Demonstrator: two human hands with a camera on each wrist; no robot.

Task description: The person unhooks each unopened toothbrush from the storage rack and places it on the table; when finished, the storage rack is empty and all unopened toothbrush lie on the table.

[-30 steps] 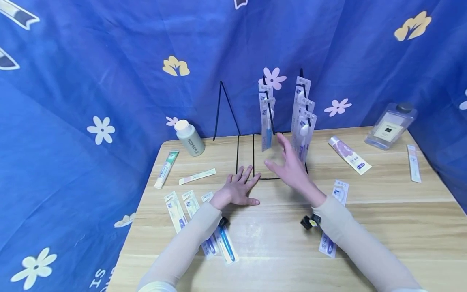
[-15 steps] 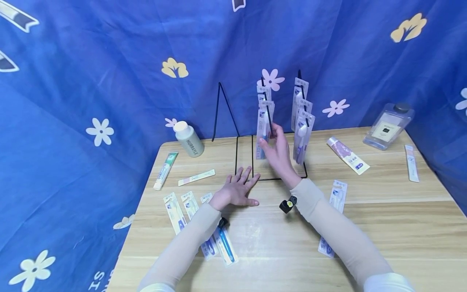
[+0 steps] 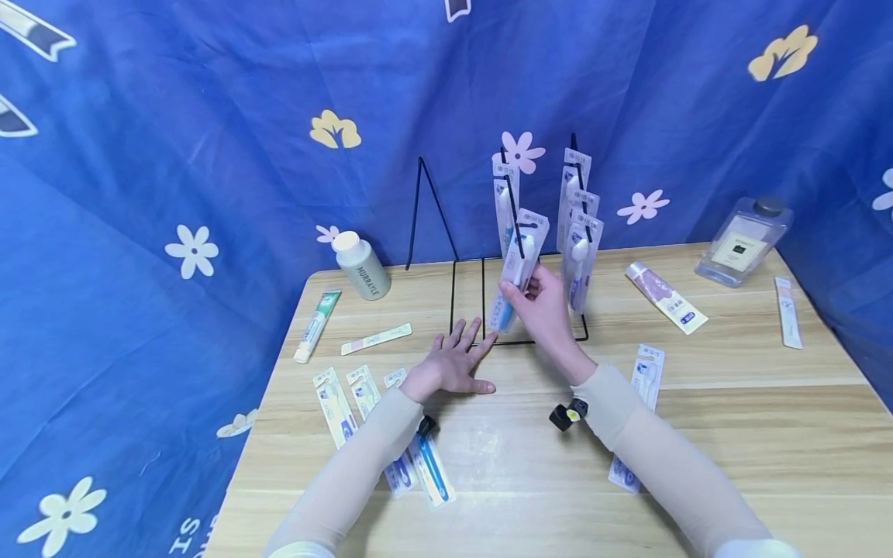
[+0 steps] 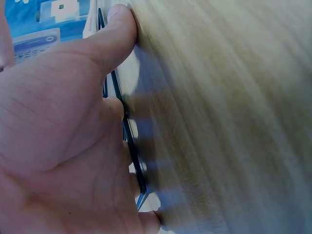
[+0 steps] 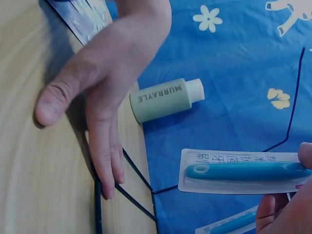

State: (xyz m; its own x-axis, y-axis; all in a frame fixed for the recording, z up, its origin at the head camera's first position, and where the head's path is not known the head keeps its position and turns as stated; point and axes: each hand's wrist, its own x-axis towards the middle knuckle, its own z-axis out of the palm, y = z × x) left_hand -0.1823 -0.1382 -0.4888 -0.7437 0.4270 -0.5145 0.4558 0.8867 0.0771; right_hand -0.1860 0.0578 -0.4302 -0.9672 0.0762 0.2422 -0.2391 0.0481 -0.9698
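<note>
My right hand (image 3: pixel 530 298) pinches a packaged blue toothbrush (image 3: pixel 518 267) by its lower half and holds it tilted in front of the left hook of a black wire rack (image 3: pixel 483 298). More toothbrush packs hang on the left hook (image 3: pixel 504 198) and the right hook (image 3: pixel 580 225). My left hand (image 3: pixel 456 360) lies flat on the table with its straight fingers pressing on the rack's base wire (image 4: pixel 127 131). In the right wrist view, the held toothbrush pack (image 5: pixel 243 171) lies between my right thumb and fingertips (image 5: pixel 306 156), above the flat left hand (image 5: pixel 97 97).
Green bottle (image 3: pixel 361 265), green tube (image 3: pixel 316 324) and white strip (image 3: pixel 377 338) lie at back left. Several toothbrush packs (image 3: pixel 338 403) lie near my left forearm, one (image 3: pixel 647 370) by my right. Purple tube (image 3: pixel 666 297), clear bottle (image 3: pixel 746 240) and strip (image 3: pixel 787 311) lie right.
My right hand reached to the left hook, took hold of a toothbrush pack and drew it down and toward me, tilted. The left hand stayed pressed on the rack base.
</note>
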